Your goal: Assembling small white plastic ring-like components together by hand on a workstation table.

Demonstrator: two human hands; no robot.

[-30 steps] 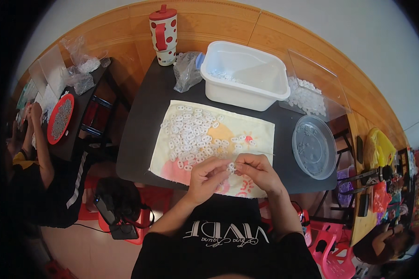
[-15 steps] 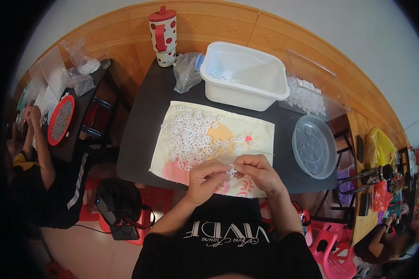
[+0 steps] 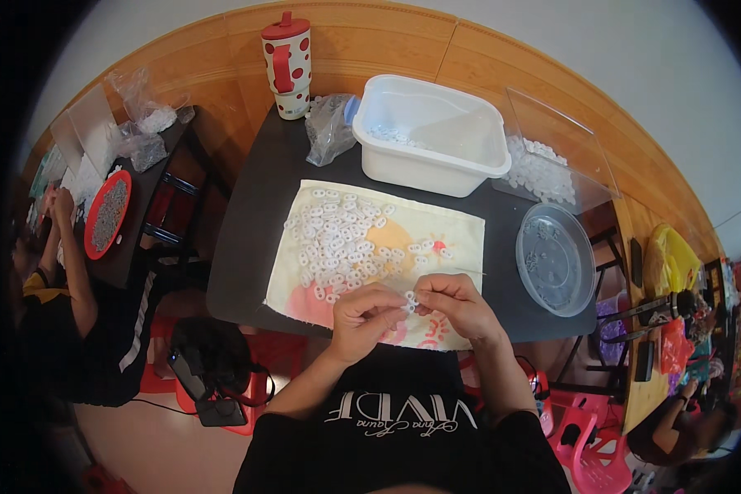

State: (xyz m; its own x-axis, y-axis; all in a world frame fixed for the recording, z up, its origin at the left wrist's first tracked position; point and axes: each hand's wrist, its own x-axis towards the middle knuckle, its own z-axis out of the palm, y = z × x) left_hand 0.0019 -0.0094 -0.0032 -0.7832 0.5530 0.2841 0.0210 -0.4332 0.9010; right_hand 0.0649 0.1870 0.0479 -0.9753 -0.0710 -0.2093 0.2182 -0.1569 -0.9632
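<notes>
Near the front edge of the table, my left hand point(image 3: 364, 323) and my right hand point(image 3: 461, 309) meet at the fingertips. Between them they pinch a small white oval piece with two holes point(image 3: 411, 303). Whether the right fingers also hold something smaller is hidden. Under and beyond my hands lies a pale yellow cloth point(image 3: 461, 230) with orange and pink prints. A heap of similar white two-holed pieces point(image 3: 333, 235) covers its left side, and several more white pieces point(image 3: 424, 247) lie apart toward its right.
Behind the cloth stands a white tub point(image 3: 436, 169) with white pieces inside. A round clear dish point(image 3: 556, 280) with small grey parts sits right, below a clear bin point(image 3: 543, 173) of white pieces. A spotted tumbler point(image 3: 292, 70) and plastic bag point(image 3: 329, 132) stand back left. Co-workers sit at both sides.
My hands stay at nearly the same spot, both still pinching. The white piece between the fingertips has shifted very slightly.
</notes>
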